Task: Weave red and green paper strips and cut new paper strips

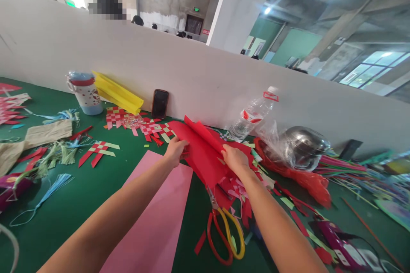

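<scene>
Bare forearms (pixel 121 209) rise from the bottom edge, and between them a flat pink rectangular paper sheet (pixel 160 217) lies at lower centre, its visible part looking uncut. At the middle of the frame, just beyond its upper end, is a bright red paper sheet (pixel 203 153), its upper part curled over. On its left side the left hand (pixel 176 151) pinches the edge between thumb and fingers; on its right the right hand (pixel 236 160) pinches the curled part. Judging by this, handling the red paper is under way; whether it has been cut to shape cannot be told. Scissors with one red and one yellow handle (pixel 215 207) lie just below, gripped by neither hand, blades towards the red paper. Thin red and pink paper scraps (pixel 238 190) beside them suggest that some cutting is done. Farther out, at centre left, a red-and-pale-green checked woven paper piece (pixel 98 149) shows its weaving in place but long loose ends, so its trimming seems left. Similar red-and-pink checked pieces (pixel 150 130) lie above it, near a dark upright phone (pixel 160 103) and a yellow folded sheet (pixel 118 91) that appears unused.
</scene>
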### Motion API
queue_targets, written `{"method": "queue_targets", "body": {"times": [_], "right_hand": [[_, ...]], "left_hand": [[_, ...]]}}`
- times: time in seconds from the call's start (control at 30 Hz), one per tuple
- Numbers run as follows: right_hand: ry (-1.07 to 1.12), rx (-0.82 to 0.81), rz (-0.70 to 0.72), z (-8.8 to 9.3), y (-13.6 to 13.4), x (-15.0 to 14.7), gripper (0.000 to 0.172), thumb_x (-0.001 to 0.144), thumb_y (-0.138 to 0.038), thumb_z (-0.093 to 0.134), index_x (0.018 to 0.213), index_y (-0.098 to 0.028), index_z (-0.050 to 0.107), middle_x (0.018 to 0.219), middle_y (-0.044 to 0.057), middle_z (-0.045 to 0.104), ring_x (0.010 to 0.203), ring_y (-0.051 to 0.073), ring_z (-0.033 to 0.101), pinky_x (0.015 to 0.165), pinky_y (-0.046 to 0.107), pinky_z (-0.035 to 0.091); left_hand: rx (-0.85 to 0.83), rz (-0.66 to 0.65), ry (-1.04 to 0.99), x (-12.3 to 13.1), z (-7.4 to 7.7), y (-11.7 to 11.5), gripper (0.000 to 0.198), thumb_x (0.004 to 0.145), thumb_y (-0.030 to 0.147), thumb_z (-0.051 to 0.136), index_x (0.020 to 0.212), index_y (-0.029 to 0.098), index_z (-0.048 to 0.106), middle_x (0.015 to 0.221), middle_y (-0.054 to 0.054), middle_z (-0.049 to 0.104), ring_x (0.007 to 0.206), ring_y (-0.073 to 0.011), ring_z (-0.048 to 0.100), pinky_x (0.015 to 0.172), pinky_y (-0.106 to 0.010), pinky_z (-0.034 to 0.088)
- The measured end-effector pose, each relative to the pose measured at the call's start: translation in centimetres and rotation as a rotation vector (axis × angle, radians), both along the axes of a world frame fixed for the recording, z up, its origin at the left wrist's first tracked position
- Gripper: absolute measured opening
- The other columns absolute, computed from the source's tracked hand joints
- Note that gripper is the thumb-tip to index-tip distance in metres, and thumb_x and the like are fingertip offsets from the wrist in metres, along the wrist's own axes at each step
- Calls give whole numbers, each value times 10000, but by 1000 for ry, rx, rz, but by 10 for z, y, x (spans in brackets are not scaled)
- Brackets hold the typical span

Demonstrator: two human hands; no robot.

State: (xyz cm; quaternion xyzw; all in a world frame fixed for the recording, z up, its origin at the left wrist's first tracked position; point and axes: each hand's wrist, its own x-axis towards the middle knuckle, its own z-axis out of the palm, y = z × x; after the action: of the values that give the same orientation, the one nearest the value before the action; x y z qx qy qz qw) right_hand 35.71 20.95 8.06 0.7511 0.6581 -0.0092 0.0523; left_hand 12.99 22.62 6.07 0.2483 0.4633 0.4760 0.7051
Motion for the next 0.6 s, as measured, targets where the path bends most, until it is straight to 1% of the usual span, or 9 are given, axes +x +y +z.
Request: {"method": "queue_targets", "body": {"times": [0.07,0.13,0.2,0.27,0.3,0.37,0.47,0.53,0.6], "right_hand": [[52,-17,65,1,-5,1,351,935,-383,585,1221,-181,578,1218,81,611,1025,202,626,867,419,544],[112,-26,151,4,-16,3,357,931,-393,590,1219,-180,581,1224,81,610,1028,203,626,872,425,542],[160,-1,219,7,-34,4,356,935,-386,582,1226,-181,581,1250,85,605,1078,214,614,916,444,522],[185,65,248,8,-62,2,334,963,-343,522,1255,-190,576,1297,102,594,1188,236,564,1008,459,466],[191,105,252,6,-80,-1,336,976,-316,475,1275,-197,571,1317,112,589,1244,243,528,1052,456,429],[197,168,251,-4,-120,-13,377,983,-306,400,1310,-209,560,1320,124,592,1272,262,500,1082,461,395],[204,181,271,-31,-179,-38,398,918,-350,503,1289,-233,586,1263,97,622,1173,267,556,1033,426,447],[192,203,246,-52,-205,-50,439,871,-351,560,1291,-228,589,1242,109,623,1112,287,576,983,437,479],[176,244,209,-68,-219,-56,435,868,-343,550,1284,-225,596,1231,126,618,1107,308,571,963,467,482]], "left_hand": [[41,54,1,-18,6,-9,358,935,353,597,1237,162,568,1227,-98,600,1033,-224,625,862,-434,549],[87,119,-5,-39,14,-20,329,938,350,595,1200,153,582,1164,-87,621,964,-200,639,809,-397,562],[139,198,-20,-62,23,-34,235,925,316,610,1078,139,612,975,-43,649,770,-139,633,668,-300,553],[201,291,-46,-85,32,-49,97,790,182,673,865,158,617,690,41,599,523,-78,546,484,-189,446],[232,333,-63,-95,36,-58,114,717,151,681,800,170,604,619,61,572,474,-69,523,445,-170,407],[284,402,-95,-113,43,-77,161,620,143,675,749,188,589,591,75,582,452,-69,527,428,-163,400],[326,478,-116,-132,49,-104,205,573,150,678,756,206,602,588,88,603,433,-69,527,407,-160,406],[336,508,-114,-140,50,-120,247,574,143,680,806,212,633,620,86,635,428,-68,529,397,-160,411],[336,528,-111,-147,46,-133,292,585,132,679,864,217,656,673,77,670,455,-74,561,412,-164,439]]}}
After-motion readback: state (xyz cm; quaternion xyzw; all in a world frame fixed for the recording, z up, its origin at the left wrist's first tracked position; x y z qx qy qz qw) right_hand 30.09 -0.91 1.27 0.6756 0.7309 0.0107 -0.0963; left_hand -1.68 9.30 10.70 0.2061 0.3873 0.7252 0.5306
